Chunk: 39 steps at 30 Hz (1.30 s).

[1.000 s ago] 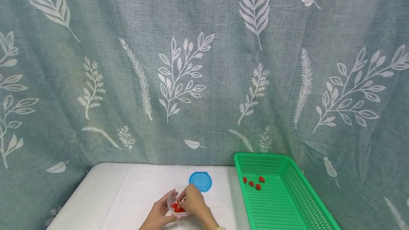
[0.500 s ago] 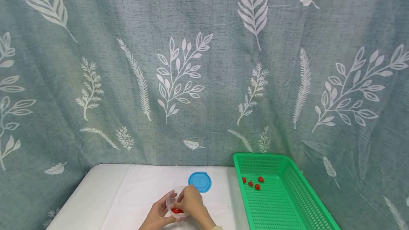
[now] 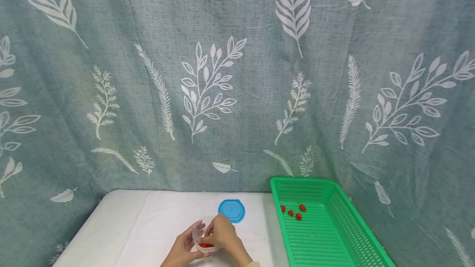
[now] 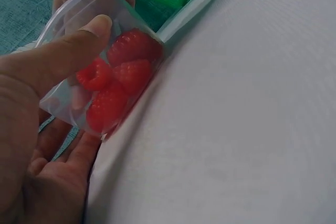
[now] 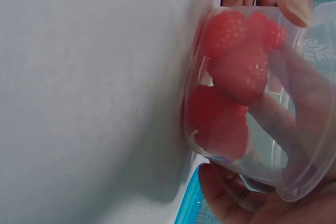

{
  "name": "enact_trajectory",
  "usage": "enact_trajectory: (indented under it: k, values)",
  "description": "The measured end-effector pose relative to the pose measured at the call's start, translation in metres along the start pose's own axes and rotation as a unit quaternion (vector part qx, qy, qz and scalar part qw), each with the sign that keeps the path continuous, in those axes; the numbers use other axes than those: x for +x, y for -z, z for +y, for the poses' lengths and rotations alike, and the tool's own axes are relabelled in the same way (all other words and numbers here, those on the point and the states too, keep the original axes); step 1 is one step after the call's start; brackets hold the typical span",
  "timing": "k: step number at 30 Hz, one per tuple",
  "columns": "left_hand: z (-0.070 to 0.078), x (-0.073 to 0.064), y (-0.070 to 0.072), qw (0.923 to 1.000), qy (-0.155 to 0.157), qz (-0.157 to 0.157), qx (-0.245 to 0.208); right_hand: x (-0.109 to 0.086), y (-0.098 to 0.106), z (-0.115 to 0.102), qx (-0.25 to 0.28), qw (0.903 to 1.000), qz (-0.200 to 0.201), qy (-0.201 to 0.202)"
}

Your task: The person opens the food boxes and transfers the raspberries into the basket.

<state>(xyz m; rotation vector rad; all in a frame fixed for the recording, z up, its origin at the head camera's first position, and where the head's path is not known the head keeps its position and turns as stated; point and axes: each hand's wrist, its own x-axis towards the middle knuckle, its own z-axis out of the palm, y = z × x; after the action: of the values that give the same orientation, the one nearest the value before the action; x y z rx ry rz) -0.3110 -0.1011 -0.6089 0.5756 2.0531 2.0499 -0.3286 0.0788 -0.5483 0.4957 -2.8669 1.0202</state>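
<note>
A clear plastic container (image 3: 196,238) with several raspberries (image 5: 215,121) in it is held tilted close over the white table. My left hand (image 3: 182,250) grips it from the left, thumb on the near side and fingers round the far side. From above, my right hand (image 3: 224,234) reaches into the mouth of the container. Through the clear wall, its fingertips bracket one raspberry (image 5: 239,74), pinching it among the others. Part of the right fingers is hidden behind the back of the hand in the head view.
A round blue lid (image 3: 231,210) lies on the table just beyond the right hand. To the right stands a large green basket (image 3: 319,238) with several raspberries (image 3: 298,216) toward its left side. A patterned curtain (image 3: 237,94) hangs behind the table.
My right fingertips have sunk deeper and slightly left into the container, and less red shows below them. The left hand keeps its grip. The whole head view has shifted a little.
</note>
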Motion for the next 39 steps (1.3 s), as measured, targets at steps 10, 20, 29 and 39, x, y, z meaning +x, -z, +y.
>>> enact_trajectory:
  k: [10,20,29,39]
  values:
    - [-0.001,0.0,0.003,1.0,-0.002,-0.004,0.006,0.001,-0.005,0.002,-0.001,0.9997,0.023,0.011]
    - [-0.001,0.0,-0.001,0.9999,-0.009,-0.005,0.006,0.0,-0.008,-0.002,-0.039,0.9981,0.043,-0.019]
    - [0.0,-0.001,-0.003,0.9999,-0.011,-0.002,-0.004,-0.001,-0.011,-0.002,-0.045,0.9966,0.067,-0.019]
    - [-0.001,0.0,-0.002,1.0,0.004,0.005,-0.001,0.003,-0.009,-0.004,-0.023,0.9979,0.059,-0.016]
